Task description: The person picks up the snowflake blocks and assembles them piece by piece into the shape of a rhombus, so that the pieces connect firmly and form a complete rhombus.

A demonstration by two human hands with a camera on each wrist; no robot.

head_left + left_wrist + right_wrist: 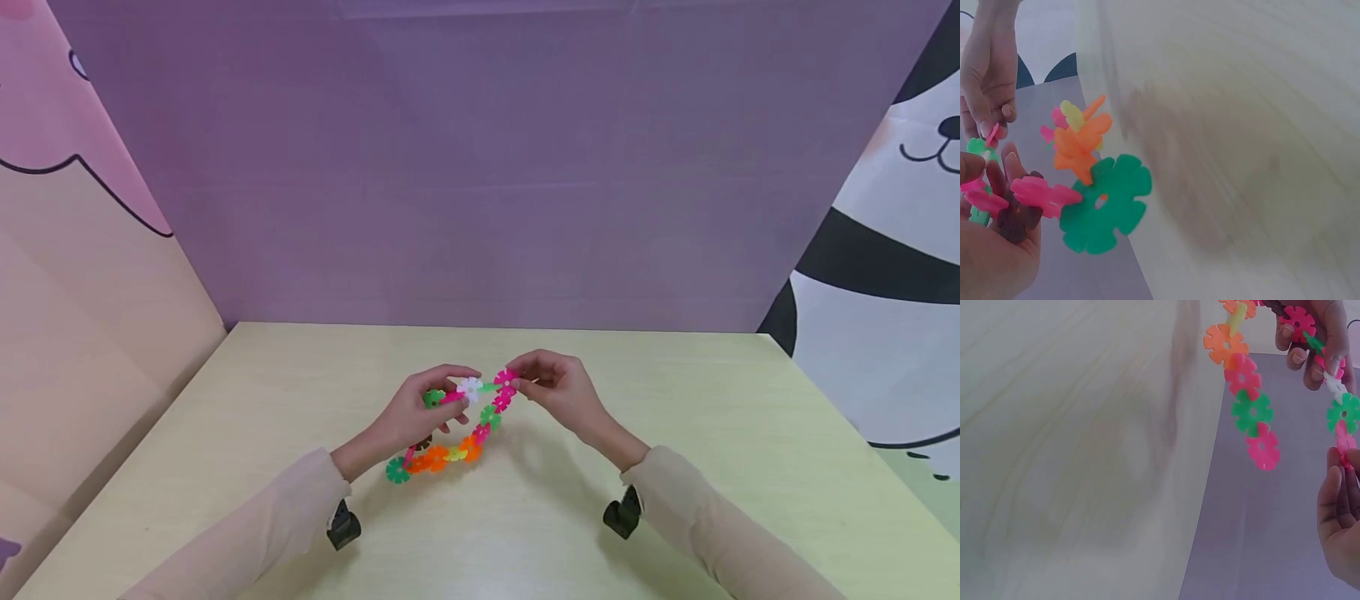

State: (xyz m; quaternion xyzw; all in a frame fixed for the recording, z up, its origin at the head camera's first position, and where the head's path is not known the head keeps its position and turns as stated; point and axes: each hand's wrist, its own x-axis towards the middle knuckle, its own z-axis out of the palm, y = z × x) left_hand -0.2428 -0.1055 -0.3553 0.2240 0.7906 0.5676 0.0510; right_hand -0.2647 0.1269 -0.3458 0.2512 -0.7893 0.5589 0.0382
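A chain of interlocking plastic flower discs hangs in a curve between the hands above the table. My left hand (pixel 420 408) grips it near a white disc (pixel 469 388), with thumb and fingers around that stretch. My right hand (pixel 558 387) pinches a pink disc (pixel 1344 439) at one end, beside a green disc (pixel 1342 412). The other end, a pink disc (pixel 1263 447), hangs loose in the right wrist view. Orange discs (pixel 435 458) and a dark green disc (pixel 1107 205) form the lower part. A brown disc (pixel 1017 219) is partly hidden by the left hand.
The pale wooden table (pixel 562 517) lies below both hands. A purple cloth (pixel 480 167) stands along its far edge, with printed panels at left and right. Each wrist carries a small black camera (pixel 343 525).
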